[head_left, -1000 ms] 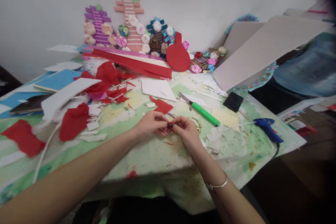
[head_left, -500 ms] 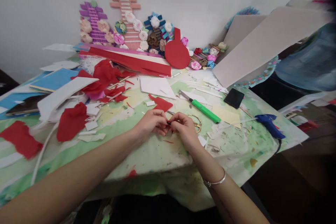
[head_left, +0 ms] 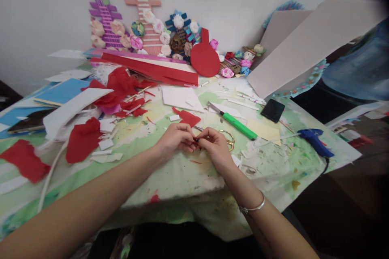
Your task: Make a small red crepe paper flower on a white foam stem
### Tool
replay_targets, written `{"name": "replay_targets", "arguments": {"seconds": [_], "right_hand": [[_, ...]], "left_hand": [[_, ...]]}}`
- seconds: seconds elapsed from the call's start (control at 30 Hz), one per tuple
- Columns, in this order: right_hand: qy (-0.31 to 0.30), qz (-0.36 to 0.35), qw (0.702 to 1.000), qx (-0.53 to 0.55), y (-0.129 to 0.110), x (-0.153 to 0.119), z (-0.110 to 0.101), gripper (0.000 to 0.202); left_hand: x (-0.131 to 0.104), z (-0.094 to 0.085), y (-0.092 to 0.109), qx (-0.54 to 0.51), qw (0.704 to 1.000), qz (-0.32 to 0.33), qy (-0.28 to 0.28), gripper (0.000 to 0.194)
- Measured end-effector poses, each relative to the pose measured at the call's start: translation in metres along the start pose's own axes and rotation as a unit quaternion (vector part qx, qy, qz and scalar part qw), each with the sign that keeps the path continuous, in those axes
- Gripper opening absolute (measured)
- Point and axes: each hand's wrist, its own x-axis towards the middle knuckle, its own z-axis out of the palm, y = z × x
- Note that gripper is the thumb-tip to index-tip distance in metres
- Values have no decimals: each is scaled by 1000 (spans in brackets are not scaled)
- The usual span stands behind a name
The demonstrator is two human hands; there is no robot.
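My left hand (head_left: 177, 139) and my right hand (head_left: 215, 145) meet fingertip to fingertip above the front of the table. Between their pinched fingers is a small dark piece (head_left: 196, 139), mostly covered, so its kind cannot be made out. Gold-handled scissors (head_left: 230, 139) lie just beyond my right hand, their blades partly hidden by it. Behind my hands rests a scrap of red paper (head_left: 187, 117) beside a small white block (head_left: 174, 117). A green utility knife (head_left: 238, 125) lies farther back on the right.
A blue glue gun (head_left: 316, 141) sits near the right edge, with a black phone-like slab (head_left: 272, 110) behind it. Crumpled red paper (head_left: 83, 139) and white scraps cover the left. Flower-decorated stick crafts (head_left: 146, 20) and a red paddle-shaped cutout (head_left: 205, 60) lean against the wall.
The view has shifted slightly. Both hands stay together at nearly the same spot, with the fingers around the dark piece moving a little and more of it showing.
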Motion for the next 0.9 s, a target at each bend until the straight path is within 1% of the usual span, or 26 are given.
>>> {"name": "replay_targets", "arguments": {"seconds": [0.1, 0.17, 0.3, 0.4, 0.5, 0.6, 0.63, 0.7, 0.8, 0.9], "right_hand": [[1, -1, 1000, -7, 0, 0, 0, 12], [2, -3, 1000, -14, 0, 0, 0, 11], [2, -8, 1000, -20, 1, 1, -1, 10], [0, -9, 1000, -21, 1, 2, -2, 9], [-2, -12, 1000, -23, 2, 3, -3, 5], [2, -24, 999, -41, 5, 3, -5, 2], [4, -28, 998, -49, 6, 4, -5, 3], [5, -35, 997, -63, 8, 4, -6, 3], [5, -39, 996, -75, 9, 4, -6, 3], [5, -46, 995, -85, 9, 3, -5, 2]], "left_hand": [[1, -2, 0, 6, 1000, 17, -7, 7], [2, -4, 0, 18, 999, 32, -25, 6], [5, -11, 2, 88, 992, 63, -58, 4], [6, -16, 3, 142, 981, 110, -74, 3], [9, -21, 4, 208, 958, 176, -85, 8], [12, -27, 4, 287, 920, 251, -90, 9], [14, -28, 4, 304, 910, 267, -94, 9], [15, -30, 3, 318, 902, 273, -106, 10], [17, -30, 2, 318, 906, 253, -115, 12], [16, -29, 1, 312, 911, 247, -107, 11]]}}
